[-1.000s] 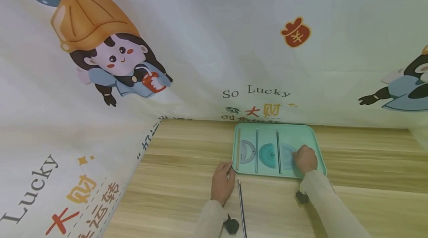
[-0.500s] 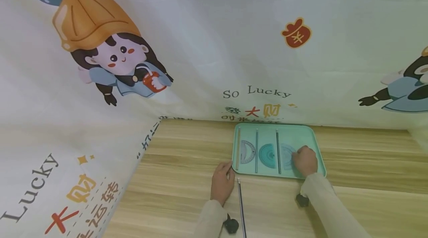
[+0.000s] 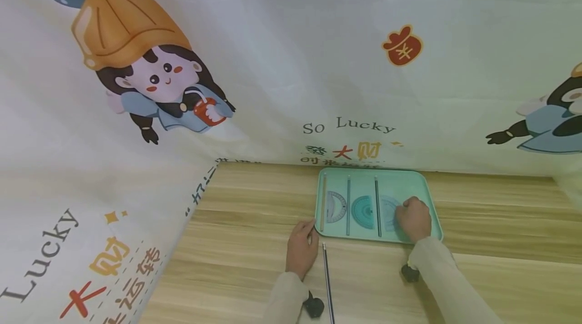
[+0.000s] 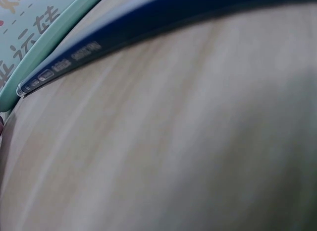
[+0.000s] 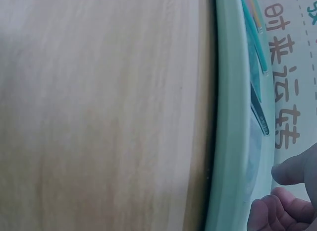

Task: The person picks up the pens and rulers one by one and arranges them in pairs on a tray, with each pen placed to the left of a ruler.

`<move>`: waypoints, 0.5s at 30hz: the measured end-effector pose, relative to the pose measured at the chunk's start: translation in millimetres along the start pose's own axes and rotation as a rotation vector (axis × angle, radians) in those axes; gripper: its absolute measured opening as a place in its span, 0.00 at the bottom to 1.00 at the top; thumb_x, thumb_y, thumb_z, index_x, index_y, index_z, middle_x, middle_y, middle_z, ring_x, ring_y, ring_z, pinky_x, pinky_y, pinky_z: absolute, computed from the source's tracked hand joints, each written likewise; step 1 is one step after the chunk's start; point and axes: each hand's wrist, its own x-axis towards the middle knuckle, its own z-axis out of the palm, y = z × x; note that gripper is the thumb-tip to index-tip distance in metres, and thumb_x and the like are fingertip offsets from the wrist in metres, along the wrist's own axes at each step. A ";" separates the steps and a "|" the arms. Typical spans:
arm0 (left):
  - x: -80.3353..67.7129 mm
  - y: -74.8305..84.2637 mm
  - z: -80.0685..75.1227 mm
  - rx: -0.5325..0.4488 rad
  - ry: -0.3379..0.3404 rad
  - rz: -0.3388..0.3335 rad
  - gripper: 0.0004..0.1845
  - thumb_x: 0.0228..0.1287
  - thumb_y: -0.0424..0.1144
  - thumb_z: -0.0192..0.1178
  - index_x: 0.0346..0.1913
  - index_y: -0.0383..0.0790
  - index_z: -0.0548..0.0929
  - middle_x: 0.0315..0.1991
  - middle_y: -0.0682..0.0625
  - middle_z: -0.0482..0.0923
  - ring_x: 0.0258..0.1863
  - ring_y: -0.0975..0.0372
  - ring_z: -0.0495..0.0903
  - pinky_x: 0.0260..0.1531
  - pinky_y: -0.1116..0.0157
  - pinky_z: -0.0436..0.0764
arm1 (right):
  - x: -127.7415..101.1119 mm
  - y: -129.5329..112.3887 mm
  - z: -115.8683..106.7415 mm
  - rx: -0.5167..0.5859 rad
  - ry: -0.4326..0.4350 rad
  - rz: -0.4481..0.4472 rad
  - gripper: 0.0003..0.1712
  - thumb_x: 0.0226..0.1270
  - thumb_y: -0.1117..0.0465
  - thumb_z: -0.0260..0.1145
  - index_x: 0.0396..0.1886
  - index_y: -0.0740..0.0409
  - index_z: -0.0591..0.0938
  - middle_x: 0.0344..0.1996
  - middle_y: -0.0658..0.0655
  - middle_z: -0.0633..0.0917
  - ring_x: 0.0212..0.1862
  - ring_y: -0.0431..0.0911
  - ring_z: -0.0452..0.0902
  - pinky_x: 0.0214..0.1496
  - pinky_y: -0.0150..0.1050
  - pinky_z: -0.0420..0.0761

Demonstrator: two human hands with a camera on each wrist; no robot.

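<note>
Slightly leftward since before, our right hand (image 3: 414,219) curls over the rightmost protractor (image 3: 388,213) in the mint tray (image 3: 432,213); our left hand (image 3: 301,248), fingers relaxed, touches its corner beside a dark ruler (image 3: 326,278) on the tabletop (image 3: 245,243).

Clear protractor (image 3: 390,212) flat in mint tray (image 3: 420,180), rightmost of three, partly under right hand (image 3: 414,219).

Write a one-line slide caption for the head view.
Right hand rests on a protractor in a green tray; left hand beside it.
</note>
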 end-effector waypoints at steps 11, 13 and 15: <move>1.0 -1.4 0.5 0.012 0.009 0.018 0.17 0.68 0.35 0.51 0.57 0.36 0.79 0.49 0.48 0.80 0.52 0.57 0.79 0.55 0.61 0.81 | -7.1 0.7 -3.7 -0.006 0.010 -0.031 0.16 0.63 0.62 0.54 0.40 0.74 0.75 0.39 0.74 0.80 0.38 0.63 0.79 0.35 0.53 0.81; 0.9 -1.2 0.3 0.014 0.016 0.029 0.17 0.68 0.34 0.52 0.57 0.36 0.79 0.48 0.48 0.80 0.51 0.57 0.79 0.55 0.61 0.81 | -9.8 0.6 -4.0 -0.001 0.014 -0.030 0.15 0.63 0.62 0.55 0.39 0.73 0.76 0.37 0.73 0.81 0.35 0.61 0.79 0.31 0.51 0.80; 0.9 -1.2 0.2 0.016 0.017 0.031 0.17 0.68 0.34 0.52 0.57 0.36 0.79 0.48 0.48 0.80 0.51 0.57 0.79 0.55 0.61 0.81 | -12.2 -0.5 -4.8 0.004 0.014 -0.028 0.15 0.63 0.62 0.55 0.39 0.73 0.76 0.37 0.72 0.81 0.35 0.60 0.79 0.29 0.50 0.80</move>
